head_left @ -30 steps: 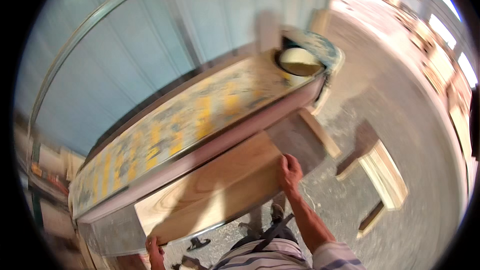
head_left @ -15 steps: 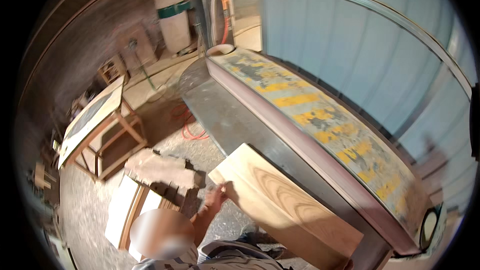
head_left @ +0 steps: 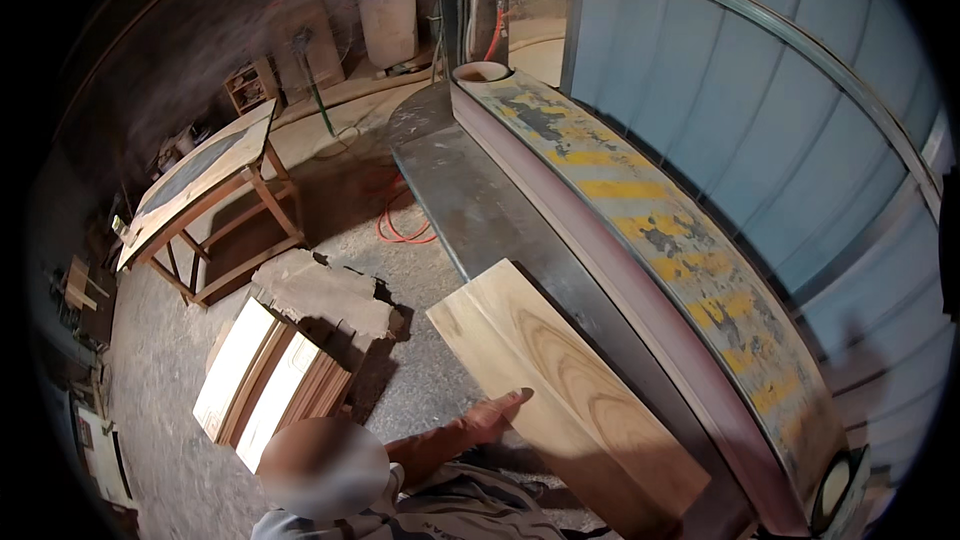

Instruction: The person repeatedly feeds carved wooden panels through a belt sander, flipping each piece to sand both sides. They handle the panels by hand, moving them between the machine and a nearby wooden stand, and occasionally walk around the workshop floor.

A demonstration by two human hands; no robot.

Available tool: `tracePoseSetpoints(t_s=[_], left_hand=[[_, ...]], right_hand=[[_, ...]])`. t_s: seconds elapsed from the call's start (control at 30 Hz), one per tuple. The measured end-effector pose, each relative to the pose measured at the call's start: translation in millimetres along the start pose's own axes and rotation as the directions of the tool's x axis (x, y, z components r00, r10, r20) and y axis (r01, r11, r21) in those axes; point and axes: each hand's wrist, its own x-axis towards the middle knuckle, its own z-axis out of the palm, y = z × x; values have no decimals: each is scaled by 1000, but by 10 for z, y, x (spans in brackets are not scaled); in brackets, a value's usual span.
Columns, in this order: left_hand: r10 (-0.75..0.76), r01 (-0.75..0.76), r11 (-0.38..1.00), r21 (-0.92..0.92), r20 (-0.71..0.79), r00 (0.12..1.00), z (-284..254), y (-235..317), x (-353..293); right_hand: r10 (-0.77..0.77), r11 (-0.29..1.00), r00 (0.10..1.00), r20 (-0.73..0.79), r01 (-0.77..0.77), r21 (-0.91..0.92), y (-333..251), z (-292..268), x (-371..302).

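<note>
A long pale wooden board [head_left: 580, 360] with wavy brown grain lies partly on a grey metal table [head_left: 500, 205], along a belt sander's upright reddish belt [head_left: 610, 265]. Its near side overhangs the table edge. My left hand [head_left: 496, 414] holds this side near the middle, thumb on top; the other fingers are mostly hidden beneath. No part of my right hand shows clearly. The board's near end is in shadow at the bottom of the picture.
Stacked boards [head_left: 285, 380] stand on the floor to the left, beside a torn cardboard sheet [head_left: 325, 292]. Farther back is a wooden-legged table [head_left: 215, 180]. A red hose [head_left: 400, 230] curls on the floor. The sander's yellow-striped cover [head_left: 640, 210] runs beside a blue-grey metal wall [head_left: 740, 90].
My left hand has moved from near the board's far-left corner to the middle of its left side. A fingertip at the bottom right has left view. My view has shifted.
</note>
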Motion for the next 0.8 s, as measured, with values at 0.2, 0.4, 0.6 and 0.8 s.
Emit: tracePoseSetpoints(t_s=[0.2,0.4,0.6,0.8], left_hand=[[63,-63,995,78,4,998,-28,-2,-15],[99,-90,973,212,-34,994,303,236,-197],[136,-101,953,286,-106,985,642,469,-409],[129,-112,933,343,-29,991,648,471,-406]], right_hand=[[33,888,977,210,67,-454,-390,-94,-31],[-150,889,884,443,317,-330,-1154,-495,-86],[-352,725,709,611,619,-301,-1646,-923,-165],[-578,552,546,606,809,-202,-1241,-913,181]])
